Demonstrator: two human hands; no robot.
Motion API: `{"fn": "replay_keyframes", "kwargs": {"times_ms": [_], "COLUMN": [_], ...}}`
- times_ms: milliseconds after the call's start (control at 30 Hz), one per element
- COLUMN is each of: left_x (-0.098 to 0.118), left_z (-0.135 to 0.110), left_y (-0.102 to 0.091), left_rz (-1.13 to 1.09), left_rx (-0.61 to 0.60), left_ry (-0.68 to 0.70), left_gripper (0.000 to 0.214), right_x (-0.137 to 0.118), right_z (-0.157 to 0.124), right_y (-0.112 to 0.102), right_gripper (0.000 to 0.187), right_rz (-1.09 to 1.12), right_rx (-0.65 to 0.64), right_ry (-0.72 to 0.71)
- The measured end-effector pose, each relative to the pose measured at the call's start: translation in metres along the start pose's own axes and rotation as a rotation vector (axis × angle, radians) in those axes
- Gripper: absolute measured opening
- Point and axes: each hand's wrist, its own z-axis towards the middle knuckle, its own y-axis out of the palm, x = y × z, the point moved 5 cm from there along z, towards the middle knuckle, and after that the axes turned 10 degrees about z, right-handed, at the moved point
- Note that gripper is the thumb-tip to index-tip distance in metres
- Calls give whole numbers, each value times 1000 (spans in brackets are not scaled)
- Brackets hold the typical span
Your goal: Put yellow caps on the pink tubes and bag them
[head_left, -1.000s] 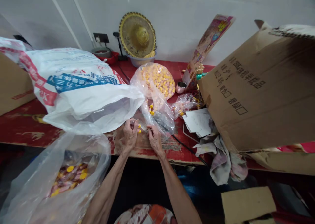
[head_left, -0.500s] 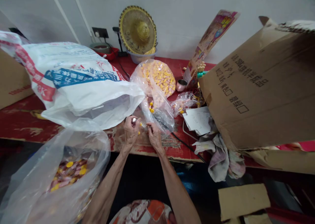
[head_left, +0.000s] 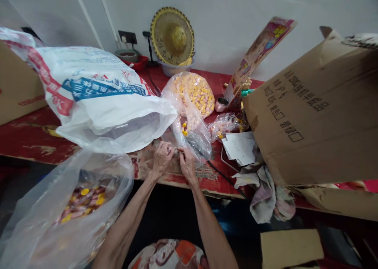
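A worn red counter [head_left: 212,184] with a scuffed front edge is running across the view. On its right, a large brown cardboard box [head_left: 319,115] printed with black Chinese characters is tilting. On its left, a bulky white sack [head_left: 109,103] with blue and red print is lying with its mouth facing the hands. At lower left, a big translucent plastic bag [head_left: 35,217] is holding dark red, pink and yellow pieces [head_left: 85,202]. Beyond the hands, a rounded clear plastic bag [head_left: 169,91] is resting on the counter, bulging with small yellow-and-pink pieces [head_left: 195,93]. Behind it, a round straw hat [head_left: 174,36] is leaning near the wall. A stained grey cloth [head_left: 264,198] is drooping over the front edge at right.

The person's left hand [head_left: 163,155] is curling around a small pinkish piece, and the right hand [head_left: 186,162] is bending its fingers just beside it; whether it is gripping anything cannot be told. White paper sheets [head_left: 239,147] are lying near the box. A pink metal cup [head_left: 221,105] is standing beside the rounded bag. Smallest, the pinkish piece [head_left: 169,149] is showing partly between the left hand's fingers, above the counter's front part.
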Motion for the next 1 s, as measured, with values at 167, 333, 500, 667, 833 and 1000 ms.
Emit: {"fn": "replay_keyframes", "kwargs": {"times_ms": [167, 333, 500, 667, 833, 1000], "left_x": [-9, -5, -4, -5, 5, 7], "left_z": [2, -4, -3, 0, 1, 8], "left_y": [3, -5, 2, 0, 7, -2], "left_rz": [-42, -46, -88, -121, 96, 188], "left_rx": [-20, 9, -59, 5, -71, 24], "left_ry": [-39, -35, -32, -152, -53, -58], "left_gripper": [16, 11, 10, 12, 14, 18], "right_x": [1, 1, 2, 3, -1, -4], "right_z": [0, 0, 0, -1, -1, -1], "right_y": [0, 0, 0, 0, 0, 0], "right_gripper": [32, 33, 34, 34, 34, 31], "right_rz": [-6, -1, -11, -17, -15, 10], "right_rx": [-2, -7, 3, -12, 12, 14], "right_ry": [7, 7, 8, 18, 5, -6]}}
